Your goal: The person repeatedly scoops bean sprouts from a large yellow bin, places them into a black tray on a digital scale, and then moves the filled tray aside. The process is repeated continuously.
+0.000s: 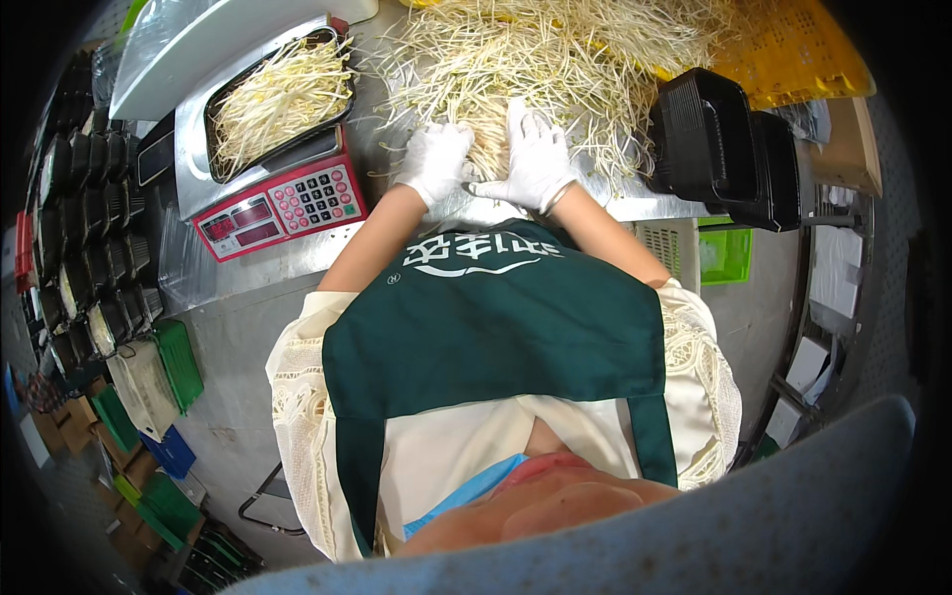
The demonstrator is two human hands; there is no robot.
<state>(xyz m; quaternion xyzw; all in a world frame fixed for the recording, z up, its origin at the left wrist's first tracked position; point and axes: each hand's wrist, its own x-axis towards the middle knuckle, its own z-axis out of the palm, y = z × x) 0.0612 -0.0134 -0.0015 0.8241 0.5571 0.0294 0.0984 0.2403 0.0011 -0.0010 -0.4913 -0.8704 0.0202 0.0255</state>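
Note:
A bunch of bean sprouts [488, 141] lies on the metal table between my two white-gloved hands. My left hand [437, 160] rests against its left side with the fingers curled. Along the right side, my right hand [529, 160] presses with extended fingers, its thumb reaching across the near end. Beyond both hands spreads a large loose pile of bean sprouts [595, 97]. To the left, a black plastic tray [216, 162] filled with bean sprouts [282, 100] sits tilted in view on a red digital weighing scale [279, 204], whose display is lit.
Stacked black plastic trays [695, 141] stand at the table's right edge. A yellow perforated crate [796, 59] is behind them. Left of the scale lies a dark phone-like device [156, 158]. Several filled trays [93, 216] are stacked at far left. A green crate [725, 256] is below the table, right.

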